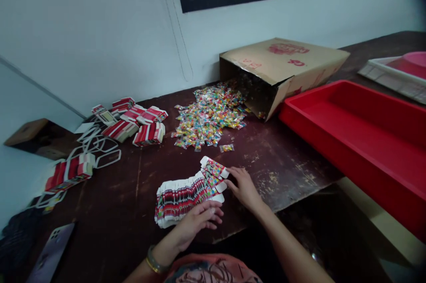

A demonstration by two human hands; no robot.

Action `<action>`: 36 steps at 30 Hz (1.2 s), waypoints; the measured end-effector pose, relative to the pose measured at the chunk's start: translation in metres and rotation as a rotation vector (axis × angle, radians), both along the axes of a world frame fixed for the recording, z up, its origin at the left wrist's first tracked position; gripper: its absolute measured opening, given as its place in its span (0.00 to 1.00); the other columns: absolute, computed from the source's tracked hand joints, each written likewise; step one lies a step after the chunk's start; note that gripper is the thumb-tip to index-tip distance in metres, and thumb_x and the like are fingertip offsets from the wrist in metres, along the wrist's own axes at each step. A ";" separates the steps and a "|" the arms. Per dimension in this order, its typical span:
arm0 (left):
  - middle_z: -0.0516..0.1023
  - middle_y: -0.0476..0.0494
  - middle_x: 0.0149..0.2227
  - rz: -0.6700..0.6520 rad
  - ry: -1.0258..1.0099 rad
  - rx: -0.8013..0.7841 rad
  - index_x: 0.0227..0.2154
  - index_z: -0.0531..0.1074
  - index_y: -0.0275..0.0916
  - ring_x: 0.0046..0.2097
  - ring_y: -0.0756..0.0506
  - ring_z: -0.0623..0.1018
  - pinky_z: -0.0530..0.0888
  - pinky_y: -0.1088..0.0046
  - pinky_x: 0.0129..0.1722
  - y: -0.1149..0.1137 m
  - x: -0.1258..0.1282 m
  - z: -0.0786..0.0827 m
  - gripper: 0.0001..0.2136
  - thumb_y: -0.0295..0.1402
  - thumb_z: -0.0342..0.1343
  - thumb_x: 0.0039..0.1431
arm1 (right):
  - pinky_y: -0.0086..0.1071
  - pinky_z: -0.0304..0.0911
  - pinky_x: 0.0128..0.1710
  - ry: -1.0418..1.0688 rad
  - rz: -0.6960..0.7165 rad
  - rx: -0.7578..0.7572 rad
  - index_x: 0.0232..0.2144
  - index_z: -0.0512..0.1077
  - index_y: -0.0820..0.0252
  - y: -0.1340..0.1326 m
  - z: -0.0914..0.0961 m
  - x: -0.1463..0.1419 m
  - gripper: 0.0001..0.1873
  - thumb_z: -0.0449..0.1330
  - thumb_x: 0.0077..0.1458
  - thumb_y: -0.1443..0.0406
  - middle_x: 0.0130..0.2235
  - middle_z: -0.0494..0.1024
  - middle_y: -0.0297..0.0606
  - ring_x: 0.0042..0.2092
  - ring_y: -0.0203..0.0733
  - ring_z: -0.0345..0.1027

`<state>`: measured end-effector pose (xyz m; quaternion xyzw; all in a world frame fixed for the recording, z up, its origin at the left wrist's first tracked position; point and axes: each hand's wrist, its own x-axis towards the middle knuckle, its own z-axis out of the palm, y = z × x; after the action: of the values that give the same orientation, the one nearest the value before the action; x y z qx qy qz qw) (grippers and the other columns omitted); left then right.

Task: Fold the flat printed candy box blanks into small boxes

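Observation:
A long row of flattened small candy boxes, printed in red and bright colours with white flaps, lies fanned out on the table in front of me. My right hand is at the row's right end, thumb and fingertips at the white end flap of the last candy box. My left hand hovers by the near edge of the row, its fingers apart and loosely bent, nothing seen in it. Beyond the row lies a heap of small clear packets of colourful candy, with one single packet nearer me.
An open cardboard carton lies on its side behind the heap. A large red tray stands at right. Bundles of red-and-white boxes and loose white bands lie at left, near a wooden block and a phone.

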<state>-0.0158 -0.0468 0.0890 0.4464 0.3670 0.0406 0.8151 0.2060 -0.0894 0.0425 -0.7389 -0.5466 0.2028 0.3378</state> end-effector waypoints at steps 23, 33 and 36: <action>0.81 0.45 0.40 0.203 0.094 0.152 0.42 0.75 0.39 0.45 0.40 0.77 0.69 0.63 0.53 -0.011 0.036 0.001 0.20 0.33 0.64 0.42 | 0.46 0.59 0.54 0.153 -0.034 0.202 0.55 0.65 0.48 -0.082 0.034 -0.066 0.23 0.57 0.57 0.68 0.54 0.69 0.42 0.54 0.50 0.61; 0.72 0.49 0.19 -0.346 0.125 0.070 0.19 0.71 0.36 0.25 0.48 0.69 0.65 0.72 0.30 -0.030 0.043 -0.004 0.07 0.34 0.60 0.44 | 0.37 0.54 0.57 0.295 0.217 0.124 0.30 0.73 0.57 -0.082 0.054 -0.027 0.08 0.67 0.50 0.61 0.54 0.70 0.36 0.56 0.43 0.60; 0.73 0.49 0.23 -0.387 0.103 0.034 0.28 0.73 0.36 0.28 0.47 0.70 0.65 0.72 0.32 -0.026 0.044 0.007 0.13 0.39 0.65 0.42 | 0.33 0.53 0.58 0.370 0.416 0.097 0.29 0.74 0.59 -0.080 0.057 -0.012 0.07 0.65 0.54 0.61 0.52 0.72 0.37 0.54 0.41 0.64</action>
<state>0.0280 -0.0728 0.0960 0.5239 0.3147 -0.1335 0.7802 0.1942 -0.1694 0.0990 -0.5443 -0.6246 0.3730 0.4178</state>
